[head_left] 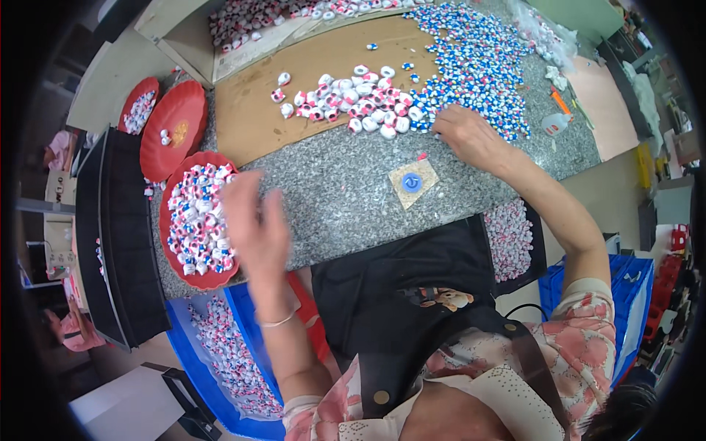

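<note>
My left hand [257,224], smeared by motion, is beside the right edge of a red scalloped bowl [166,242]. Its thumb and fingers look apart, with nothing visible between them. Small white, pink and blue pieces [197,213] fill that bowl. My right hand [474,138] reaches the near edge of a wide spread of small blue-and-white pieces [478,66]; its fingers are bent together, and what they hold is hidden. Left of its fingertips lies a heap of larger white-and-pink pieces [353,95]. A round blue part [412,182] sits on a tan square pad [397,178] between my hands.
Two more red bowls [193,103] stand at the left. Blue crates [254,316] flank me, the left one filled with pieces. A dark tray of pink pieces [507,239] sits below the granite tabletop [331,198]. A small bottle [555,123] stands at the right.
</note>
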Demonstrator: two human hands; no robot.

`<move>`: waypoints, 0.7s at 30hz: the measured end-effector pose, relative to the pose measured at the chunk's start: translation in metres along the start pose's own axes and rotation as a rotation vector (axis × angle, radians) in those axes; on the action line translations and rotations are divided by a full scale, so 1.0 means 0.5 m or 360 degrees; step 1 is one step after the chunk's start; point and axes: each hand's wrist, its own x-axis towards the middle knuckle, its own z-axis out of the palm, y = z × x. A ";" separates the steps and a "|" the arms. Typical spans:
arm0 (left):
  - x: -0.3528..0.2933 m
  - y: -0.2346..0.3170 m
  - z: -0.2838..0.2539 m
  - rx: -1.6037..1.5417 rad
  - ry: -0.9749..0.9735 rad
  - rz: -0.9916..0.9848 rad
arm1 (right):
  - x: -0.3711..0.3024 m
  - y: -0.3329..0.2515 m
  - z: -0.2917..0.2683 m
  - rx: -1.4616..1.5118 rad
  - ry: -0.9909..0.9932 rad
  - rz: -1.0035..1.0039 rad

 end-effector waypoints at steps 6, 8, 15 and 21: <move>0.047 0.093 0.235 -0.0327 -0.0449 0.0164 | -0.007 -0.007 0.004 0.0047 0.0110 -0.0013; 0.054 0.086 0.289 -0.0107 -0.0641 0.0197 | -0.008 -0.004 0.006 0.0036 0.0144 -0.0004; 0.057 0.079 0.297 -0.0235 -0.0562 0.0245 | -0.013 -0.014 0.011 -0.0259 0.0060 -0.0071; -0.023 0.080 0.185 -0.2168 -0.0746 -0.1038 | -0.022 -0.024 -0.020 0.0197 0.0244 0.0190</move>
